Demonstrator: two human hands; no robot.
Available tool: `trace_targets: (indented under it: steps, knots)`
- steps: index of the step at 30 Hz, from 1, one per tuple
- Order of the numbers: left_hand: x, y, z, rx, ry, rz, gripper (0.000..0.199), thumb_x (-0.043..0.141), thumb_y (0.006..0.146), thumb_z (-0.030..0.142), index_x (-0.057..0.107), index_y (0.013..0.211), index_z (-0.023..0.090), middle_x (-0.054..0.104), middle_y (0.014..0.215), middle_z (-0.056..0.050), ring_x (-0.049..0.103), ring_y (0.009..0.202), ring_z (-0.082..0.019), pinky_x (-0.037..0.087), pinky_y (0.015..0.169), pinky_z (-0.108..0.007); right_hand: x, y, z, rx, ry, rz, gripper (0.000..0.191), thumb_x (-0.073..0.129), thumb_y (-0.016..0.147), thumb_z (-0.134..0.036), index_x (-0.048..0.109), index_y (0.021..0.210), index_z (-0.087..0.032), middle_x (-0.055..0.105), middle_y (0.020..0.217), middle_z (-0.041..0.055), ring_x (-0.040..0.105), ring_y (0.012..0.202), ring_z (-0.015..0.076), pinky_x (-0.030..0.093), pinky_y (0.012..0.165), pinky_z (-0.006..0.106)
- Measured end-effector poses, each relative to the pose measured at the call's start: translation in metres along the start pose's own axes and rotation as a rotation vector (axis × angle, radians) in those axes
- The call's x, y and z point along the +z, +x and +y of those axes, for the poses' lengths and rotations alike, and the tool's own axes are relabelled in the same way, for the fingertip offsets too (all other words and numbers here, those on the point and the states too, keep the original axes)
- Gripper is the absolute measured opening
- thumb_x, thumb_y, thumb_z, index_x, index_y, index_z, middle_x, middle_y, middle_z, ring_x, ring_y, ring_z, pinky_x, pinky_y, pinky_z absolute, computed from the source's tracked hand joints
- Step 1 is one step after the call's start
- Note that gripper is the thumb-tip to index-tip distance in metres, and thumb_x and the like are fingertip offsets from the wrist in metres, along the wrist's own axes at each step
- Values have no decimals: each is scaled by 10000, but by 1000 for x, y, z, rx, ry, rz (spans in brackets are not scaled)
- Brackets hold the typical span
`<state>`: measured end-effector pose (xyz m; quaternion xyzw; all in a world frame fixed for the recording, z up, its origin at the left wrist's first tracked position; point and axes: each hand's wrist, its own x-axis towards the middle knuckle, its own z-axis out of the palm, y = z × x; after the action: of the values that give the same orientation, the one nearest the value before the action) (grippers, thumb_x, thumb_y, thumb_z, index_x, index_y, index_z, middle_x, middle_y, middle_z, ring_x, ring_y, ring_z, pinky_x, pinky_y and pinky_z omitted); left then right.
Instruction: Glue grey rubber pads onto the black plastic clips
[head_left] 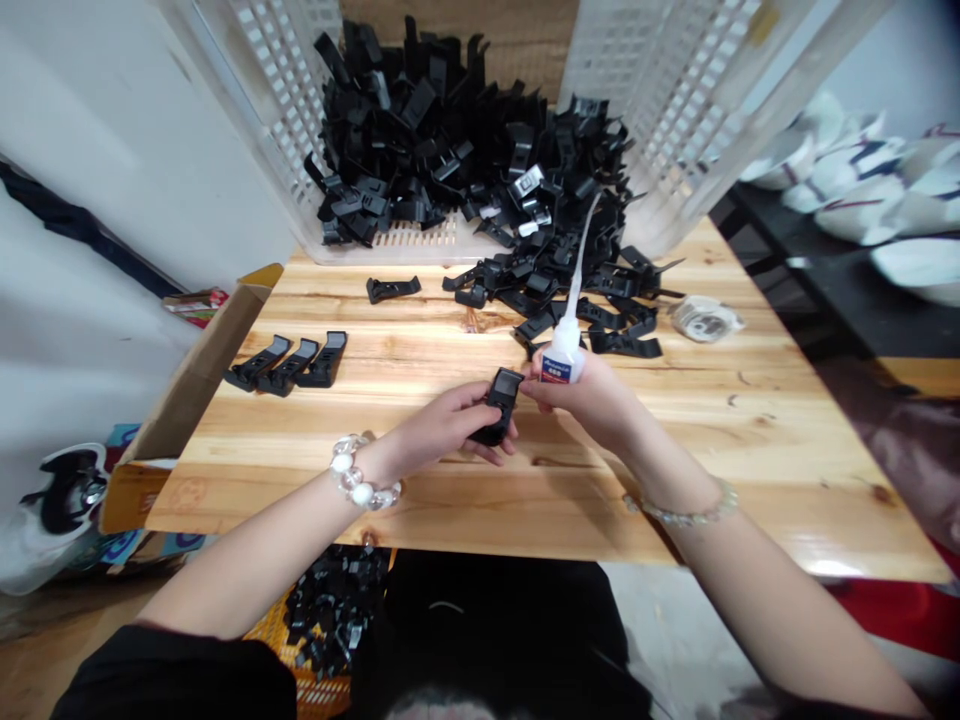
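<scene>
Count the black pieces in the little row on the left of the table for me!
3. The left piece is nearest the cardboard box, the middle piece comes next, then the right piece. None looks hidden.

Worktop (420, 510) is honey-coloured with brown grain, clips (277, 362) are black, glue bottle (566, 345) is white, blue-and-red label (556, 369).

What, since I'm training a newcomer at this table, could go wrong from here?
Tipping the bottle in the right hand might let its contents drip from the long nozzle onto the loose parts. The left hand's bare fingers wrap the black part, so any liquid applied there could reach skin. A knock to the heap in the basket might send more pieces onto the table.
</scene>
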<state>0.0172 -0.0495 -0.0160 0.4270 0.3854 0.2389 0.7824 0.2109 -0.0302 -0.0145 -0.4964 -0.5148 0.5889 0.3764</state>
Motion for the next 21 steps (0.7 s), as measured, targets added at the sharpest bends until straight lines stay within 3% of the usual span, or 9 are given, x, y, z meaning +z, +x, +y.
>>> trace_targets:
  steps: [6, 11, 16, 21]
  knots:
    - [0, 0, -2, 106, 29, -26, 113, 520, 863, 175, 553, 960, 126, 694, 819, -61, 707, 729, -160, 532, 778, -316, 3, 0, 4, -65, -15, -14, 272, 756, 649, -279, 502, 697, -195, 527, 653, -36, 462, 553, 101, 383, 547, 279]
    - [1, -1, -1, 75, -41, -22, 140, 492, 859, 140, 536, 991, 125, 697, 809, -55, 706, 711, -162, 538, 749, -317, 4, 0, 4, -107, -83, -4, 249, 750, 660, -278, 519, 692, -192, 534, 678, -24, 475, 593, 115, 396, 572, 287]
    - [0, 1, -5, 57, -64, 1, 154, 488, 945, 267, 536, 972, 123, 703, 789, -66, 707, 691, -163, 545, 695, -299, 6, -3, 4, -139, -102, -21, 217, 743, 670, -254, 540, 708, -189, 564, 706, -13, 502, 623, 126, 414, 607, 298]
    - [-3, 3, -8, 62, -45, -19, 219, 592, 907, 341, 542, 916, 128, 708, 802, -66, 699, 703, -154, 541, 684, -284, 8, -5, 2, -175, -136, -24, 208, 746, 669, -249, 550, 709, -191, 579, 731, -7, 526, 682, 144, 429, 663, 311]
